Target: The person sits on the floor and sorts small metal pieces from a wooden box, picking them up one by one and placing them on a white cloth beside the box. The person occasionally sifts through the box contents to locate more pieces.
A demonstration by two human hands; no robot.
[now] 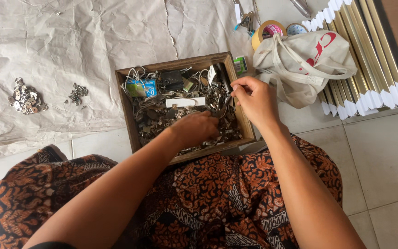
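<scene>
Fingers of the left hand [199,127] curl downward into a heap of small metal hardware [185,120], seemingly closing on pieces there, though the back of the hand hides whether anything is actually caught. The right hand [254,99], raised at the right edge of the wooden tray [241,117], has thumb and forefinger pinched together on something too small to make out. The hardware fills the shallow tray, which sits against the person's lap at the near edge of a sheet of crinkled white paper [61,41]. Mixed in are a blue-and-white packet [141,87], a dark block [172,79], a white strip [185,102] and loops of pale cord.

Tangled cord could snag a lifted piece and drag others over the low rim onto the tiled floor [383,157]; sharp stamped edges could also nick a fingertip in so dense a pile.

Two small clusters of dull, grey, angular metal fittings [24,97] lie toward the paper's left edge. Beyond the tray's far right corner slump a soft cream cloth bag [300,64], rolls of tape [266,32] and a stack of gold-coloured strips [369,55] with white tips.
</scene>
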